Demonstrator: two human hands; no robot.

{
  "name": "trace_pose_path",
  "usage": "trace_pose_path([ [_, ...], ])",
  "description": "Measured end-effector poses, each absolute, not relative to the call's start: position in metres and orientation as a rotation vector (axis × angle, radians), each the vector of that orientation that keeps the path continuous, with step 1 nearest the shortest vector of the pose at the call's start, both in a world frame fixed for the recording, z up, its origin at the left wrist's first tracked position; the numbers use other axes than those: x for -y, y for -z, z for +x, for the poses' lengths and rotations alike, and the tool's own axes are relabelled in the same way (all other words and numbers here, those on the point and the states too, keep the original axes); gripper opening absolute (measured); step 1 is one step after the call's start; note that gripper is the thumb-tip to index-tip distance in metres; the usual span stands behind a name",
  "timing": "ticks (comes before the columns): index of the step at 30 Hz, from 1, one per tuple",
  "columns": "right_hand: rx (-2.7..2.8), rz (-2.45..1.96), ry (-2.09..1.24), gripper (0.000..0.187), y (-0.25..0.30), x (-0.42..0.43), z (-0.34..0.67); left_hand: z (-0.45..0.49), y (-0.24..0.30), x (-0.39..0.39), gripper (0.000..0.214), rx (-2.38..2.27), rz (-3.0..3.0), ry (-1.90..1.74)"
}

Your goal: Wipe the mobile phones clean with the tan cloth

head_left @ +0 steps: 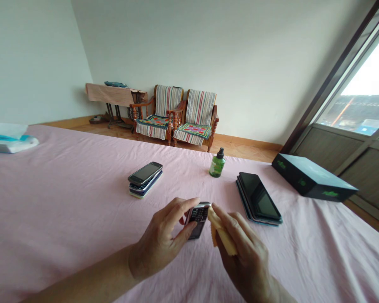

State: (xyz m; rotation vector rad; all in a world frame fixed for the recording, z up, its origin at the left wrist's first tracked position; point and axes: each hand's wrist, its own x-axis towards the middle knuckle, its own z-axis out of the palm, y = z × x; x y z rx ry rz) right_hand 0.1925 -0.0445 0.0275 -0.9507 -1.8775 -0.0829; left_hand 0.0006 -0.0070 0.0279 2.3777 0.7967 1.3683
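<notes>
My left hand (162, 240) is closed around a small keypad phone (197, 219), held just above the pink tablecloth (66, 202). My right hand (243, 252) pinches a yellowish cloth (222, 235) and presses it against the phone's right edge. Behind them a stack of old phones (144, 179) lies at centre left. A stack of black smartphones (259, 198) lies to the right. A small green spray bottle (217, 163) stands upright between the two stacks, farther back.
A dark box with green markings (312, 176) sits at the table's far right, near a window. A tissue pack (6, 139) rests at the far left edge. Two wooden chairs (177, 118) and a side table stand against the back wall.
</notes>
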Motion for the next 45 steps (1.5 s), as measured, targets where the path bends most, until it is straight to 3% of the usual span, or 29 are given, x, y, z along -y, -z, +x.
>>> trace_pose_path([
  [10,1.936,-0.927,0.083,0.053,-0.023,0.042,0.196,0.001,-0.027,0.008,0.044,-0.76,2.398,-1.353],
  [21,1.993,-0.948,-0.002,0.042,-0.014,0.041,0.192,0.001,-0.027,0.004,0.042,-0.848,2.35,-1.386],
  [35,1.934,-0.825,0.06,0.052,-0.025,0.049,0.193,0.0,-0.027,0.008,0.044,-0.749,2.363,-1.327],
  [45,2.085,-0.936,0.025,0.045,-0.015,0.042,0.187,0.001,-0.026,0.004,0.044,-0.854,2.326,-1.396],
])
